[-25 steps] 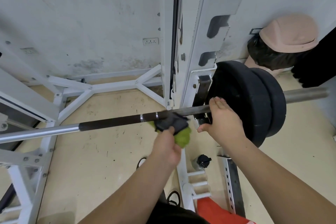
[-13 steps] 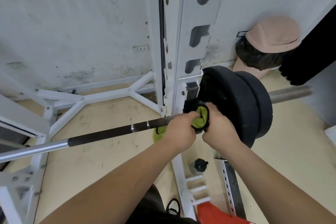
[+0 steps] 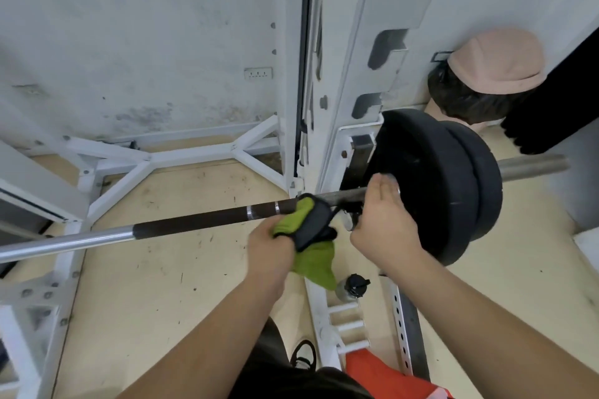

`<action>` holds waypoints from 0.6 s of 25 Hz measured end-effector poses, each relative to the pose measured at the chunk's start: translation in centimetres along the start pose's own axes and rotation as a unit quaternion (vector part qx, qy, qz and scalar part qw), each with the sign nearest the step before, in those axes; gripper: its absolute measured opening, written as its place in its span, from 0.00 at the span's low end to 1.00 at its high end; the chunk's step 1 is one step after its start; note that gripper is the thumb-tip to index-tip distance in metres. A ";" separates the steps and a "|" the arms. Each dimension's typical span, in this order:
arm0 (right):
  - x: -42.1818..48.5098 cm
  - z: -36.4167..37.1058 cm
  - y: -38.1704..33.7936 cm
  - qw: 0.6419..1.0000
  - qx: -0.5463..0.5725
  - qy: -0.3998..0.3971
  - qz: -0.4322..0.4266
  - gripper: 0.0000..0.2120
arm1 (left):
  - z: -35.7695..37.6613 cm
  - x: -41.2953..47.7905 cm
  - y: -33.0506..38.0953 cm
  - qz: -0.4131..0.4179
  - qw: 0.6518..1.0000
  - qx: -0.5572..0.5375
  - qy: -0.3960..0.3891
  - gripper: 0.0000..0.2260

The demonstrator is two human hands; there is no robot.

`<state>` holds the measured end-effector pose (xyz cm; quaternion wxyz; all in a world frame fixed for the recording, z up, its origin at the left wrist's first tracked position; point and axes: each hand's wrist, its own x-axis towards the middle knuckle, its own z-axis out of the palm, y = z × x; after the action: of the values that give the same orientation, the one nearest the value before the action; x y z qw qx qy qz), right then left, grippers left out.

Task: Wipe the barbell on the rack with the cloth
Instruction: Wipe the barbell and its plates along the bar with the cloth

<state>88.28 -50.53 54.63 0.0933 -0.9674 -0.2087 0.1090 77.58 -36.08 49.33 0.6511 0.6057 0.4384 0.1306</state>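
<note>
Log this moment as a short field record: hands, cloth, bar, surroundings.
left hand: grips the cloth and presses it on the barbell
right hand: fingers straight, against the bar beside the plates
cloth: green and black, bunched over the dark shaft near the rack upright; a tail hangs below
barbell: horizontal on the rack, two black plates on its right end
floor: bottle stands by the rack's base
</note>
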 end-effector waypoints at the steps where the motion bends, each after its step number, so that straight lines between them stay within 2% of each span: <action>1: -0.7 0.6 -1.0 0.999 -0.022 0.029 -0.029 0.42 | -1.6 0.2 -0.9 -0.109 0.985 -0.124 0.051 0.17; 2: -1.4 1.3 -2.1 0.997 -0.030 0.047 -0.062 0.39 | -3.1 0.2 -1.7 -0.188 0.953 -0.224 0.073 0.14; 4: -2.4 2.2 -3.7 0.990 -0.013 0.046 -0.131 0.32 | -4.5 0.6 -2.5 -0.268 0.895 -0.345 0.091 0.11; 7: -2.4 2.5 -5.0 0.983 -0.011 0.012 -0.181 0.28 | -3.2 1.9 -1.6 -0.284 0.858 -0.423 0.063 0.08; 10: -2.4 1.9 -5.9 0.988 0.005 -0.021 -0.151 0.28 | 0.6 1.5 -0.2 -0.276 0.861 -0.426 -0.023 0.11; 13: -3.4 1.6 -6.0 0.991 0.077 -0.010 -0.109 0.24 | 2.1 -1.1 -0.3 -0.254 0.904 -0.321 -0.125 0.15; 15: -4.3 2.0 -5.7 0.983 0.162 0.020 -0.084 0.20 | 0.3 -2.4 -0.2 -0.226 0.923 -0.284 -0.129 0.14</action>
<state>81.76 -46.98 54.78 0.2617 -0.9205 -0.2666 0.1142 76.29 -37.99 50.11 0.8592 0.2917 0.4199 0.0197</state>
